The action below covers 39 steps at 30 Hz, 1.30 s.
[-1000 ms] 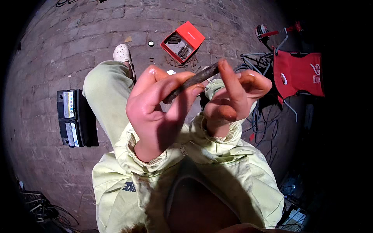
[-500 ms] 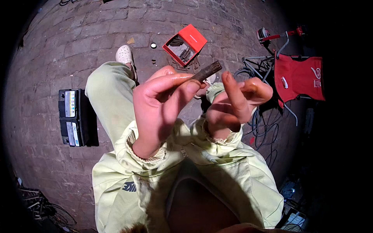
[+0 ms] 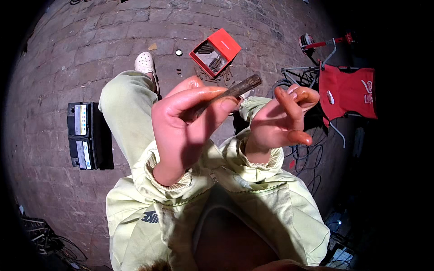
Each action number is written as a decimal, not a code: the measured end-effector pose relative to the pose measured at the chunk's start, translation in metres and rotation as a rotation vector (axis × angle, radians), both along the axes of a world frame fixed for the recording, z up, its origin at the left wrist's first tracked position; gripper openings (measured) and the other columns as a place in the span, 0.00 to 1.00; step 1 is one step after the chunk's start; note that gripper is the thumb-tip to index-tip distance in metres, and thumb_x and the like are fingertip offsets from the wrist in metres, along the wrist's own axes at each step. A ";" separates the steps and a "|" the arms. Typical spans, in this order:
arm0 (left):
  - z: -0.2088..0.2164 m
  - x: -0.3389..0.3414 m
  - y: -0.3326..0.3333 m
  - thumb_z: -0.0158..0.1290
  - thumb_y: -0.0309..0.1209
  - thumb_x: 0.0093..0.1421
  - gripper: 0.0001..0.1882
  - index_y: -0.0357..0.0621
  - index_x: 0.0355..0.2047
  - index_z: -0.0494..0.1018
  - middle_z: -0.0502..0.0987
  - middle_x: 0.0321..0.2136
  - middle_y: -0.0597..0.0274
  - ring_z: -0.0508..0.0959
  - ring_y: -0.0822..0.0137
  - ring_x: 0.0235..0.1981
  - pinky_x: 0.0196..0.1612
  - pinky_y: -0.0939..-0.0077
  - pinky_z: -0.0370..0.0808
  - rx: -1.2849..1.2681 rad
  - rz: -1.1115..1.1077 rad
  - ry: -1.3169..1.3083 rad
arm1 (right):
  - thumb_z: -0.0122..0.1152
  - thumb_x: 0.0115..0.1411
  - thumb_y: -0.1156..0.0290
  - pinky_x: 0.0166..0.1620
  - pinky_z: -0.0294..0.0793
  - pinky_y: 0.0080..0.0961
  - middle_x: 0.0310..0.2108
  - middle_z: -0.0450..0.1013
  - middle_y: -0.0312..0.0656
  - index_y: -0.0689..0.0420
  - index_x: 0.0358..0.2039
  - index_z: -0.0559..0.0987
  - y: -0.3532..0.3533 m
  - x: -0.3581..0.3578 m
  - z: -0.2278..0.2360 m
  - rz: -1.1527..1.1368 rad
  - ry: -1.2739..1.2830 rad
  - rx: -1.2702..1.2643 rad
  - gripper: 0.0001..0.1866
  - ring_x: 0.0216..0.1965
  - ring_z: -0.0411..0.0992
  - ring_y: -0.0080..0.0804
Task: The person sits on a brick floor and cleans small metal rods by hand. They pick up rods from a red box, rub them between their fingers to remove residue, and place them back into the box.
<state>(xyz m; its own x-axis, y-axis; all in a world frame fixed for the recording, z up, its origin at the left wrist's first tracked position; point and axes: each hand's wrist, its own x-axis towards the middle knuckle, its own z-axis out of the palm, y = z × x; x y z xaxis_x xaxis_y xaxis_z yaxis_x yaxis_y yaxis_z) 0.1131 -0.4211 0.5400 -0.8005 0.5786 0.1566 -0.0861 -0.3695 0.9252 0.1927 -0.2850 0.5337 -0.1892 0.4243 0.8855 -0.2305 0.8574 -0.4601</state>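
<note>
Between the thumb and fingers of my left hand (image 3: 181, 124) is a short dark brown rod (image 3: 246, 86) with a rough, grooved end. It slants up to the right, and its lower part is hidden in my palm. To its right, clear of the rod, my right hand (image 3: 273, 122) is raised with the thumb apart and the fingers partly bent. Nothing shows in it, and its fingertips are stained orange-brown. Beyond my hands, a red box (image 3: 228, 44) lies open on the ground. Several dark rod-like pieces (image 3: 217, 62) are in it, with more scattered along its near side.
A black battery (image 3: 82, 135) stands on the brick floor at left. On the right are a red folding chair (image 3: 347, 92) and tangled cables (image 3: 309, 158). A small white cap (image 3: 179, 53) lies left of the box. My feet are in light clogs (image 3: 144, 63).
My right hand has shifted slightly right, and its thumb has swung outward from the fingers. The left hand has moved the rod a little to the right and down.
</note>
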 end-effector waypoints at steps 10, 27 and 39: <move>0.009 0.004 -0.003 0.62 0.23 0.45 0.08 0.35 0.28 0.79 0.66 0.16 0.67 0.63 0.78 0.19 0.21 0.82 0.57 -0.077 0.071 0.051 | 0.17 0.62 0.35 0.39 0.57 0.21 0.27 0.54 0.34 0.45 0.33 0.85 -0.008 0.009 0.020 -0.042 -0.309 0.232 0.43 0.32 0.57 0.27; -0.001 0.003 0.000 0.57 0.20 0.49 0.07 0.32 0.30 0.77 0.69 0.18 0.63 0.67 0.77 0.19 0.22 0.83 0.60 -0.100 0.105 0.081 | 0.21 0.60 0.32 0.41 0.60 0.22 0.34 0.53 0.38 0.50 0.37 0.84 -0.028 0.004 0.025 -0.303 -0.610 0.336 0.44 0.36 0.57 0.30; 0.005 0.001 -0.001 0.60 0.21 0.46 0.08 0.34 0.28 0.77 0.71 0.18 0.60 0.71 0.70 0.20 0.24 0.78 0.65 -0.172 0.115 0.212 | 0.12 0.55 0.27 0.54 0.56 0.28 0.40 0.63 0.44 0.64 0.50 0.72 -0.014 0.000 0.022 0.083 -0.338 -0.207 0.54 0.45 0.60 0.31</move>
